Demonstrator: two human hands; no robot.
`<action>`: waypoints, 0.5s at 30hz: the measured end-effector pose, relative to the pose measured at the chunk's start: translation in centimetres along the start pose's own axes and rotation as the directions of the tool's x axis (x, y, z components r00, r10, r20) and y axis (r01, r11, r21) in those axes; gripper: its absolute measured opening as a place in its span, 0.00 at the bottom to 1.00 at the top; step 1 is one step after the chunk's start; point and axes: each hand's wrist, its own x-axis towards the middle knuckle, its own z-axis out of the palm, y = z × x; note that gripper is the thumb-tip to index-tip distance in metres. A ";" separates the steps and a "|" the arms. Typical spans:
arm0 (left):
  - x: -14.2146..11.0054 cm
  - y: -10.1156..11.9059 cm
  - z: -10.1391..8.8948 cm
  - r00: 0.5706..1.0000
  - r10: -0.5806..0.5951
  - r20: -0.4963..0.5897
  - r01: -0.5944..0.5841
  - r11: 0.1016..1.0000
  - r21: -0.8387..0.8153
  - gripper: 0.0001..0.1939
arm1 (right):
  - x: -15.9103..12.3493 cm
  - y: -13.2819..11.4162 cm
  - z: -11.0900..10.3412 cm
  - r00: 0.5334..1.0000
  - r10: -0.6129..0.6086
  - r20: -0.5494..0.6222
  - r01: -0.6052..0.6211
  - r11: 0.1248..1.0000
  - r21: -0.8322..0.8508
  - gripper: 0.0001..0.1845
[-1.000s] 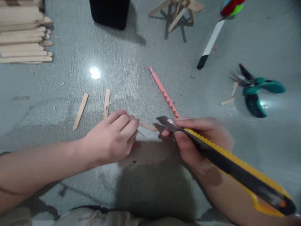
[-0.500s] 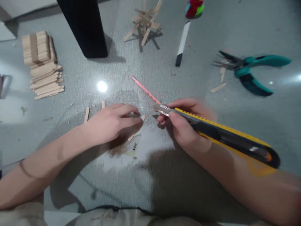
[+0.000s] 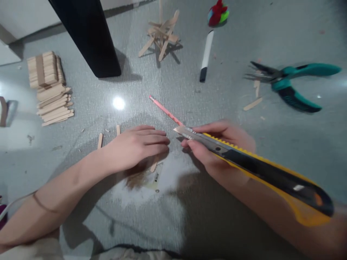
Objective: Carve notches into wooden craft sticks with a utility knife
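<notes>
My left hand (image 3: 135, 147) lies flat on the grey surface, fingers stretched out and pressed down over a wooden stick (image 3: 154, 167) and a clear ruler (image 3: 153, 177). My right hand (image 3: 217, 146) is closed round a yellow and black utility knife (image 3: 257, 168), its blade tip pointing left, close to my left fingertips. A pink pencil (image 3: 165, 110) lies just beyond the blade, partly hidden by my right hand.
Two short wooden sticks (image 3: 108, 135) lie left of my left hand. Stacked sticks (image 3: 50, 86) sit far left, a black post (image 3: 86, 36) behind. A stick structure (image 3: 161, 34), a white marker (image 3: 206, 54), teal pliers (image 3: 290, 83) and a red-green object (image 3: 218, 14) lie beyond.
My left hand went from a curled pinch to lying flat over the stick. The view has tilted up, showing more of the far surface. The knife stayed in my right hand.
</notes>
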 end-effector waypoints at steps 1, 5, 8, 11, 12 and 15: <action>0.2 -0.2 0.0 1.000 0.012 0.013 -0.012 1.000 -0.026 0.13 | 0.0 0.1 0.1 0.999 0.025 -0.030 -0.024 1.000 0.017 0.09; -0.2 -0.5 -0.4 0.998 -0.054 -0.029 0.055 0.998 0.026 0.13 | 0.1 0.4 -0.1 0.999 0.039 0.036 -0.043 0.990 0.132 0.08; -1.3 -0.4 -1.1 0.988 -0.150 -0.041 0.153 0.985 0.076 0.12 | 0.1 0.4 -0.6 0.965 -0.122 0.232 0.103 0.990 0.093 0.07; -2.6 0.2 -1.3 0.974 -0.220 -0.050 0.223 0.971 0.088 0.12 | 0.3 0.2 -0.8 0.871 -0.312 0.379 0.294 0.950 0.107 0.07; -3.0 0.5 -1.2 0.971 -0.231 -0.057 0.236 0.967 0.097 0.12 | 0.4 0.2 -0.8 0.839 -0.371 0.398 0.350 0.928 0.128 0.09; -4.1 1.6 -0.4 0.966 -0.227 -0.124 0.242 0.963 0.121 0.10 | 0.5 0.1 -0.4 0.758 -0.493 0.426 0.458 0.868 0.189 0.12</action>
